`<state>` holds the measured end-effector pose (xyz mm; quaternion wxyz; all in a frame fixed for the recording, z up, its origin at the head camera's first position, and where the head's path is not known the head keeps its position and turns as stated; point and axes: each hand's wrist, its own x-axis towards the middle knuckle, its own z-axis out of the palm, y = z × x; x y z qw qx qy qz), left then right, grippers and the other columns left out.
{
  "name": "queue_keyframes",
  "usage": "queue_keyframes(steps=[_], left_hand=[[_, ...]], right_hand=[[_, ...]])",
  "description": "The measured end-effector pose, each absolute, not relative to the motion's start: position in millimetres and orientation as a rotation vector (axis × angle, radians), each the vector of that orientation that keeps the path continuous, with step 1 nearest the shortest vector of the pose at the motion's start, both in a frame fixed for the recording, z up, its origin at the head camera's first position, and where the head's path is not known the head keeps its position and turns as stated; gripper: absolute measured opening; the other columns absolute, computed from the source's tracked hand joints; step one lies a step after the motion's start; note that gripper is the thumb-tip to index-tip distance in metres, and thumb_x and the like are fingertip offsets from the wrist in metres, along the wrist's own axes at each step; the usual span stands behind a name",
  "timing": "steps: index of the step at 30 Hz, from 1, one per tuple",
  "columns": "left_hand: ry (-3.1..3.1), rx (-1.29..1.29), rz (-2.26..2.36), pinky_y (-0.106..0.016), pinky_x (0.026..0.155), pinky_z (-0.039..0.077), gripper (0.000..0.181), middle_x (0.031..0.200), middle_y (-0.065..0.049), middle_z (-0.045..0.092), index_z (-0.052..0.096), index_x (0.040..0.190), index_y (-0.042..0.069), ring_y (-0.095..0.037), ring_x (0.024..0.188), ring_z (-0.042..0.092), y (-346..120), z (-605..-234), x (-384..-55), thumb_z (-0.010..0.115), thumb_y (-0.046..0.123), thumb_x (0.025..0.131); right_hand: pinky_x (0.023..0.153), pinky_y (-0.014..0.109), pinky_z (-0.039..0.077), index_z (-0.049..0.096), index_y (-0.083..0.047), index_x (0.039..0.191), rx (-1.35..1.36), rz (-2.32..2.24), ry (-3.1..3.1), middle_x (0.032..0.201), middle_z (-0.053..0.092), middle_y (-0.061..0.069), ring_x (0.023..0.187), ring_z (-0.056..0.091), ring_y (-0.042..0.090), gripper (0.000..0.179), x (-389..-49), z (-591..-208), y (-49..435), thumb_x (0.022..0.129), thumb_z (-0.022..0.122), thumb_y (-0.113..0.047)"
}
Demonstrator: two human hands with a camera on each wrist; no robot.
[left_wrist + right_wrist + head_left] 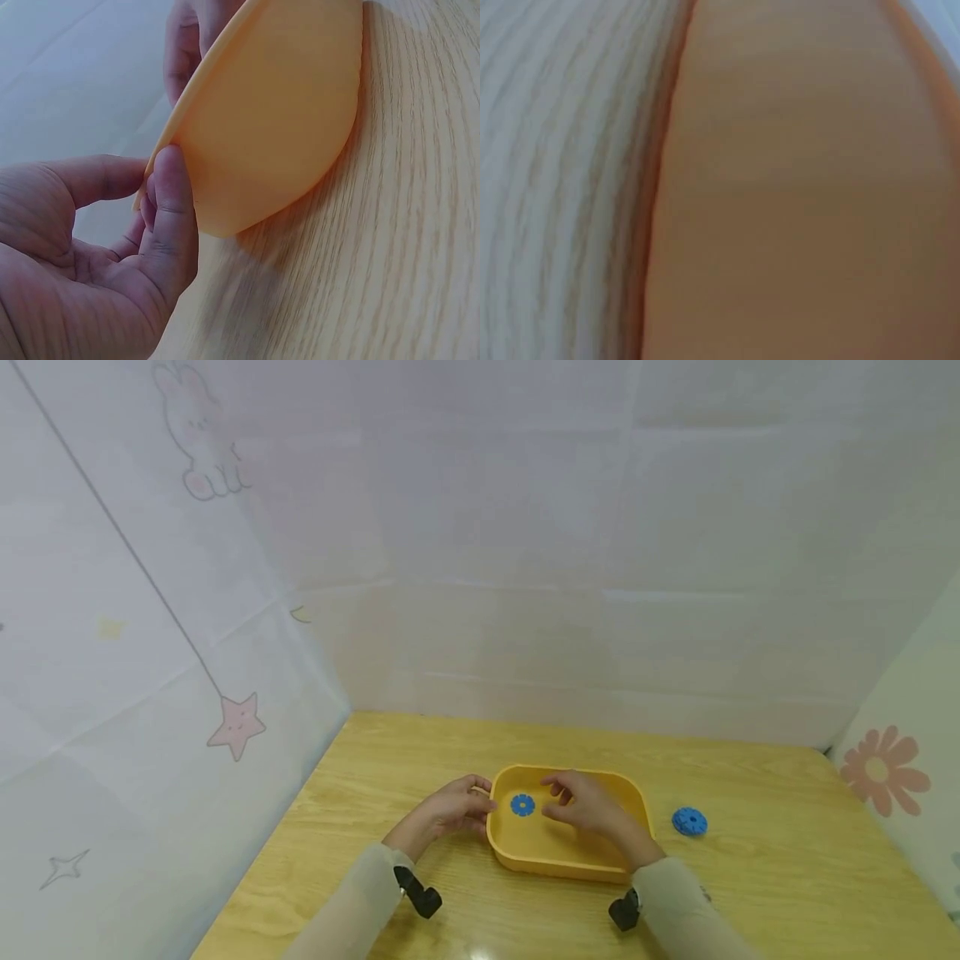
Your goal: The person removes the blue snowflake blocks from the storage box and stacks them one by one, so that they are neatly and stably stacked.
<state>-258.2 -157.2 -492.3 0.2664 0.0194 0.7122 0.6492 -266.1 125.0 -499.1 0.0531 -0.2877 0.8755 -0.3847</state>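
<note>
A yellow plastic basin with rounded corners sits on the table. At its left end my left hand holds the rim; in the left wrist view the left thumb and fingers pinch the basin's edge. Inside, toward the left, lies a notched blue disc with a hole in its middle. My right hand is over the basin, just right of that disc, fingers loosely bent and a gap between thumb and fingers. The right wrist view shows only the basin's outer wall, with the hand out of sight.
More blue notched discs lie overlapping on the wooden table, right of the basin. A pale printed cloth hangs behind the table and along both sides.
</note>
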Motion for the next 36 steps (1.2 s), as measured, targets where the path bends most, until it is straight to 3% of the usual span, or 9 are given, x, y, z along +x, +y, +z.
queue_keyframes(steps=[6, 11, 21, 26, 36], left_hand=[[1.939, 0.059, 1.744, -0.028, 0.064, 0.058, 0.043, 0.098, -0.011, 0.063, 0.044, 0.131, 0.001, -0.018, 0.075, 0.062, -157, -491, -256, 0.067, 0.006, 0.095], [1.947, 0.054, 1.730, -0.027, 0.064, 0.058, 0.043, 0.101, -0.012, 0.064, 0.044, 0.131, 0.002, -0.019, 0.078, 0.062, -156, -491, -257, 0.067, 0.007, 0.095], [1.932, 0.048, 1.737, -0.026, 0.061, 0.057, 0.041, 0.095, -0.009, 0.063, 0.045, 0.128, 0.003, -0.017, 0.074, 0.062, -156, -492, -259, 0.067, 0.005, 0.094], [1.918, 0.066, 1.739, -0.026, 0.061, 0.058, 0.040, 0.097, -0.010, 0.064, 0.043, 0.129, 0.003, -0.016, 0.073, 0.063, -156, -491, -260, 0.065, 0.004, 0.095], [1.931, 0.077, 1.720, -0.029, 0.065, 0.058, 0.038, 0.104, -0.012, 0.062, 0.041, 0.128, 0.003, -0.018, 0.076, 0.062, -158, -492, -259, 0.064, 0.005, 0.097]], right_hand=[[0.074, 0.031, 0.051, 0.063, 0.004, 0.127, -0.863, -1.197, 2.639, 0.104, 0.063, 0.015, 0.085, 0.058, 0.018, 0.044, -271, -509, 110, 0.090, 0.077, -0.016], [0.077, 0.035, 0.051, 0.063, 0.003, 0.127, -0.781, -1.189, 2.615, 0.102, 0.063, 0.013, 0.087, 0.056, 0.018, 0.047, -273, -515, 99, 0.087, 0.079, -0.017], [0.093, 0.047, 0.052, 0.062, -0.002, 0.131, -0.629, -1.075, 2.669, 0.113, 0.063, 0.014, 0.102, 0.059, 0.025, 0.052, -272, -520, 79, 0.085, 0.081, -0.017], [0.097, 0.047, 0.051, 0.060, -0.005, 0.135, -0.542, -1.046, 2.688, 0.118, 0.060, 0.012, 0.106, 0.058, 0.025, 0.053, -269, -521, 75, 0.087, 0.078, -0.019], [0.094, 0.049, 0.049, 0.065, -0.003, 0.129, -0.616, -0.969, 2.733, 0.114, 0.059, 0.014, 0.099, 0.054, 0.025, 0.043, -267, -522, 71, 0.089, 0.077, -0.017]])
